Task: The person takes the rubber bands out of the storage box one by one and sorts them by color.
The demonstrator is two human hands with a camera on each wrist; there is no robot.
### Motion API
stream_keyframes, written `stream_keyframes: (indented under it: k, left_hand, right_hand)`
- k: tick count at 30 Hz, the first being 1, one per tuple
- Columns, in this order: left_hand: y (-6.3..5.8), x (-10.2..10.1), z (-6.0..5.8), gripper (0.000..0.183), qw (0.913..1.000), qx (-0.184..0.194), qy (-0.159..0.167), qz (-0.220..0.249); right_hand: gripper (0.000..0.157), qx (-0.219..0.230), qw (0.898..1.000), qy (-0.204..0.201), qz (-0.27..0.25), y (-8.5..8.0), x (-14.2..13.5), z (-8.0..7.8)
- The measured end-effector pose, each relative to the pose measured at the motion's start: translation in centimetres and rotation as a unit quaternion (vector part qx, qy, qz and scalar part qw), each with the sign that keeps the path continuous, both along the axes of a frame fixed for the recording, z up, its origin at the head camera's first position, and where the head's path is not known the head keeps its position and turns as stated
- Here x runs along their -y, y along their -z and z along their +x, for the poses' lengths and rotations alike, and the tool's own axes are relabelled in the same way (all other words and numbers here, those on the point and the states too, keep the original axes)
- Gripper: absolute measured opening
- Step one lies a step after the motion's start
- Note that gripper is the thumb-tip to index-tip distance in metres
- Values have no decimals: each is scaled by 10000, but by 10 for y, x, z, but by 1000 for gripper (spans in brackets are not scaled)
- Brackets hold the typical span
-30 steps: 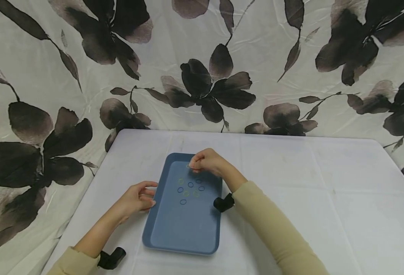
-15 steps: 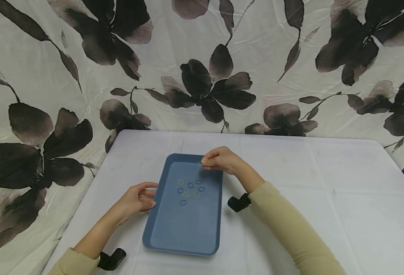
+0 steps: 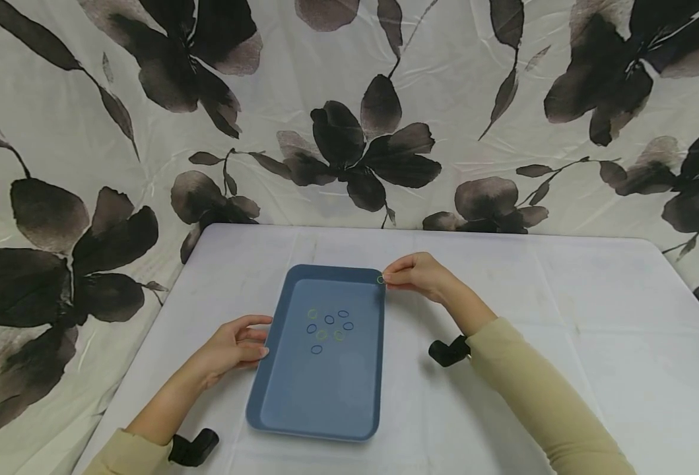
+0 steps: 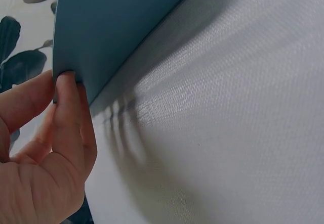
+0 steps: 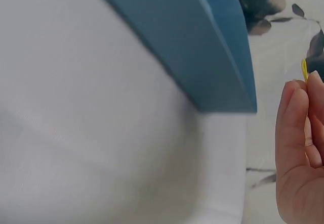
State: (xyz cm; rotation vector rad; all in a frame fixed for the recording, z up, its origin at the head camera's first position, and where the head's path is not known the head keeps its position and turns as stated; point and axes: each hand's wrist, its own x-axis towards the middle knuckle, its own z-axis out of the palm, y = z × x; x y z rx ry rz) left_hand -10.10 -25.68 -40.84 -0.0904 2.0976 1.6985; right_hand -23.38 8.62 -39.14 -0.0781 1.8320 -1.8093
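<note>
A blue rectangular tray [image 3: 319, 396] lies on the table. My left hand [image 3: 233, 346] holds its left edge, and in the left wrist view the fingers [image 4: 68, 118] press on the outer wall at the rim. My right hand [image 3: 423, 276] is at the tray's far right corner. Between thumb and fingertip it pinches a small yellow rubber band [image 5: 305, 68], which overlaps the corner in the head view. Several thin blue bands [image 3: 316, 349] and 3 yellow bands [image 3: 322, 335] lie scattered on the tray floor.
The table wears a white cloth [image 3: 533, 330], which extends widely right of the tray. Behind the table hangs a white curtain with dark flowers [image 3: 379, 158]. Black camera mounts sit at the left wrist [image 3: 193, 447] and right wrist [image 3: 449, 351].
My right hand has moved right, from over the far part of the tray to its far right corner, carrying the yellow rubber band. The left hand and the tray have stayed put.
</note>
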Motion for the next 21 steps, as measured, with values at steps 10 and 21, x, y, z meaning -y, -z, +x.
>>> stream_keyframes:
  k: [10, 21]
  left_hand:
    - [0, 1, 0, 65, 10000, 55, -9, 30]
    - [1, 1, -2, 66, 9999, 106, 3, 86]
  right_hand:
    - [15, -5, 9994, -43, 350, 15, -35, 1]
    - [16, -135, 9956, 16, 923, 42, -39, 10]
